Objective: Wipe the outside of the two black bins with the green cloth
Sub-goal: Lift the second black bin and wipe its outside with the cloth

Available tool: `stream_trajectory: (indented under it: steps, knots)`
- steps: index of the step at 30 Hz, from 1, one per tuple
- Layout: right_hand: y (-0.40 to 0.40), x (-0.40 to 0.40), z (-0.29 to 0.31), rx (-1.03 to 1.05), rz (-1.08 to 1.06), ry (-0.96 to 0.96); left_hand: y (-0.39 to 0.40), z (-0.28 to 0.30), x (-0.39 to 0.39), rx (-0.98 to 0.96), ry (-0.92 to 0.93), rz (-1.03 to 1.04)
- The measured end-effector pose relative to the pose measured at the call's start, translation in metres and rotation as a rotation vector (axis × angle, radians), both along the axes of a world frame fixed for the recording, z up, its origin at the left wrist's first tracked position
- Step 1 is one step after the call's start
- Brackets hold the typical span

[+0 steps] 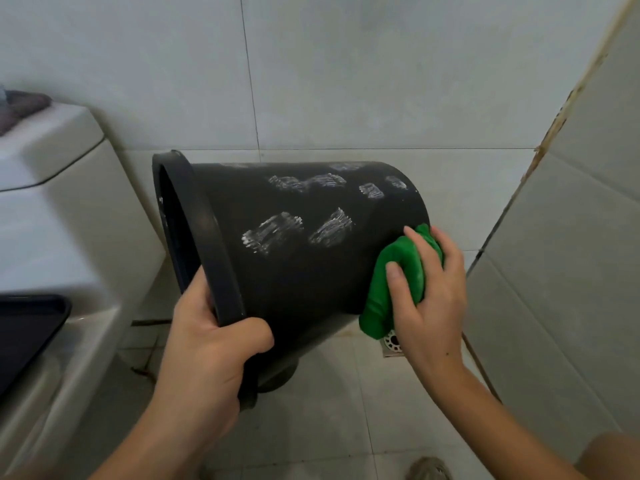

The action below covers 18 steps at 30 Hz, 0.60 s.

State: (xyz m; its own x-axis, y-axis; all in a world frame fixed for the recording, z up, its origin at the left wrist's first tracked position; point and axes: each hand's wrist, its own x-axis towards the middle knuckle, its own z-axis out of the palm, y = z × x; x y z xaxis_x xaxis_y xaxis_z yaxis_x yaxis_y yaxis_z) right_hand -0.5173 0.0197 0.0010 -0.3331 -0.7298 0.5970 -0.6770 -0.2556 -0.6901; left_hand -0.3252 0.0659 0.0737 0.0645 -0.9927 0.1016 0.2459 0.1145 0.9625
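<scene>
A black bin [298, 244] is held tipped on its side in the air, its open mouth facing left and its base to the right. Several white smears mark its upper side. My left hand [211, 344] grips the bin's rim at the lower front, thumb curled over the outside. My right hand [433, 289] holds a bunched green cloth [398, 282] and presses it against the bin's wall near the base. A second dark round object [278, 377] shows just below the bin, mostly hidden.
A white toilet with its tank [52, 157] fills the left side, and a dark tray [24, 327] lies at the left edge. A floor drain [393, 342] sits under the cloth. Tiled walls stand behind and to the right. A foot [429, 469] shows at the bottom.
</scene>
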Motion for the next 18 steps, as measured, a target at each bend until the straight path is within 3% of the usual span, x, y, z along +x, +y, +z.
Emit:
stream_trajectory:
  steps: [6, 11, 16, 18]
  knots:
    - [-0.008, 0.005, -0.016, 0.098, -0.006, -0.052, -0.004, -0.011, -0.009, -0.008, -0.012, -0.035]
    - [-0.027, -0.029, 0.005, 0.085, -0.088, -0.368, -0.001, -0.012, 0.001, -0.008, -0.051, -0.101]
    - [-0.03, -0.057, 0.025, 0.341, 0.294, -0.62, -0.006, -0.009, 0.022, -0.042, -0.102, -0.117]
    - [-0.027, -0.056, 0.021, 0.394, 0.309, -0.64, -0.008, -0.007, 0.024, -0.074, -0.151, -0.088]
